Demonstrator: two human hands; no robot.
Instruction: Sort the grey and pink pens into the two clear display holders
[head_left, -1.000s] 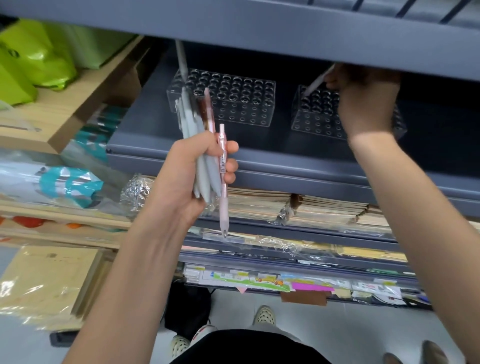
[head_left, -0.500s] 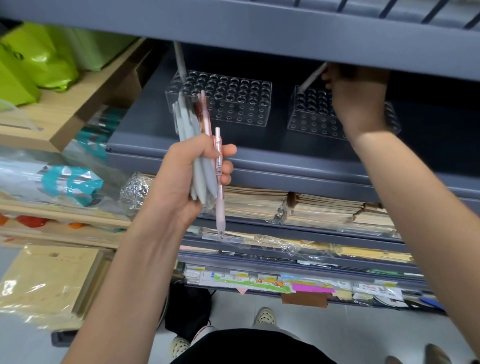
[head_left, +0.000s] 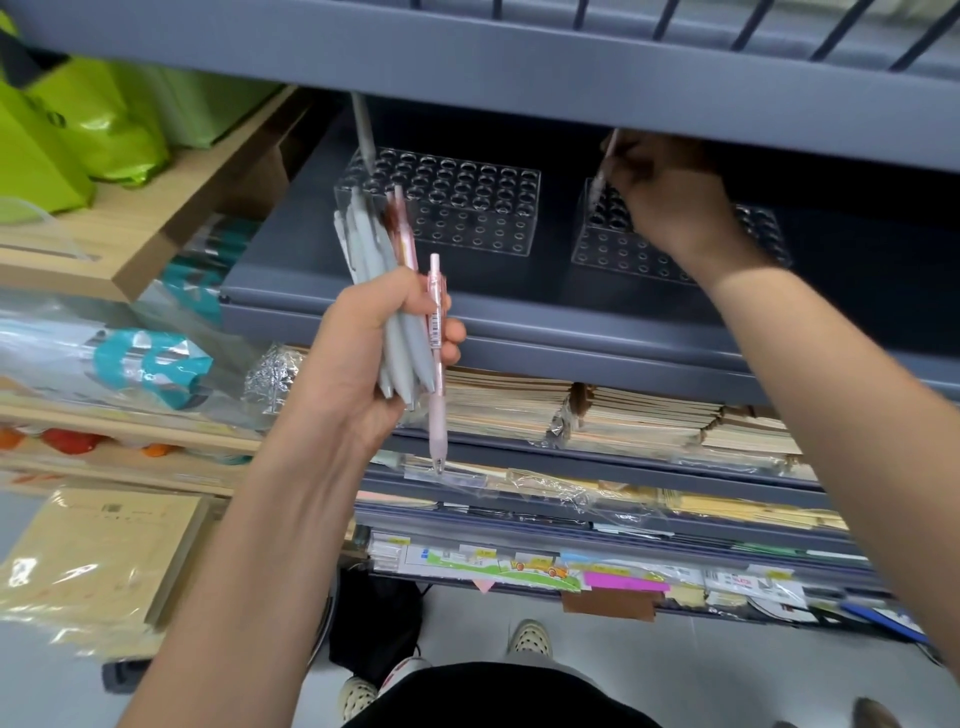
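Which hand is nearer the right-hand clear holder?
Right. The right hand is over the holder, pinching a pen; the left hand grips a pen bundle well to its left.

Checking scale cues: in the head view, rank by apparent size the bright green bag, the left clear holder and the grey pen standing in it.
1. bright green bag, partly out of frame
2. left clear holder
3. grey pen, top hidden by shelf

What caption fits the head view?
Left hand grips grey and pink pens; right hand holds a pen at the right holder.
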